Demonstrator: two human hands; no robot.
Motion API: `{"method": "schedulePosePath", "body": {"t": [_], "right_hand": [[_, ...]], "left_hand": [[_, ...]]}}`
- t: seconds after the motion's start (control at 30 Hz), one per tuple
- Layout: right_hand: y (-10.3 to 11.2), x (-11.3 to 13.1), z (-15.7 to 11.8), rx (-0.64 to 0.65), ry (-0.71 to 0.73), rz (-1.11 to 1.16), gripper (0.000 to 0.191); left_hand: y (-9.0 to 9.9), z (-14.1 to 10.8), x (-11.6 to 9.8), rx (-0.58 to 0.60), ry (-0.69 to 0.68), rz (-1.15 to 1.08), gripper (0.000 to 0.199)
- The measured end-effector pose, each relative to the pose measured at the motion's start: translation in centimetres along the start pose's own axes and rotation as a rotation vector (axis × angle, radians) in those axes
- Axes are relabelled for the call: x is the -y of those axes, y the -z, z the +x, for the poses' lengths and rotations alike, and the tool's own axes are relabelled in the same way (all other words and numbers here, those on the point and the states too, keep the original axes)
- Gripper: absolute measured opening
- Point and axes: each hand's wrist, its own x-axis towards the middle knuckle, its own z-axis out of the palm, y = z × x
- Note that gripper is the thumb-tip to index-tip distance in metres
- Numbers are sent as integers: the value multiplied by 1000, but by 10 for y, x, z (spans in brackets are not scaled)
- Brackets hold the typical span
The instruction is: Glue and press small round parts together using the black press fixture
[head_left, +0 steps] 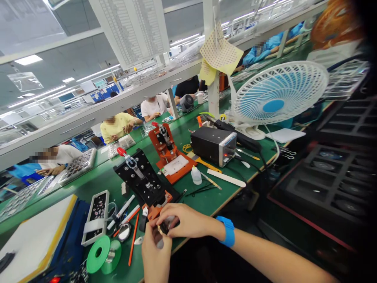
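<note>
Near the front edge of the green bench, my left hand (pixel 156 245) and my right hand (pixel 188 221) meet around a small dark part with a gold-coloured edge (pixel 163 228). Fingers of both hands pinch it and cover much of it, so its exact kind does not show. A blue band (pixel 226 231) circles my right wrist. Just beyond my hands stands a black and orange clamp fixture (pixel 144 181) with a red-tipped lever. An orange stick (pixel 133 239) lies left of my left hand.
A second orange fixture (pixel 169 153), a black powered box (pixel 213 144), a white fan (pixel 279 94) and a small bottle (pixel 196 175) stand farther back. To the left are a green spool (pixel 97 254) and a parts tray (pixel 97 216). Dark foam trays (pixel 321 181) are at right. Other people sit opposite.
</note>
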Motion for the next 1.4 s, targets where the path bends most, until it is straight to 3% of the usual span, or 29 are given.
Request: {"method": "schedulePosePath", "body": {"t": [0.2,0.33,0.6,0.77,1.03,1.2,1.3,1.4], "right_hand": [[0,-5,2,22,4,13,47],[0,-2,2,37,21,-36,50],[-11,8,-5,-77,3,-428,47],[-9,1,-13,-87,2,-577,24],[-15,3,-37,-78,49,-952,32],[-12,3,-39,-232,113,-870,48],[-11,4,-32,-161,194,-762,46],[-15,5,-24,-105,233,-689,42]], "left_hand": [[2,2,-1,20,37,81,34],[7,9,4,38,70,13,33],[21,22,9,111,49,-112,41],[22,21,20,121,42,-161,61],[20,13,14,188,13,-154,64],[22,20,7,241,48,-145,51],[25,26,8,324,99,-143,39],[27,28,11,314,80,-139,36]]}}
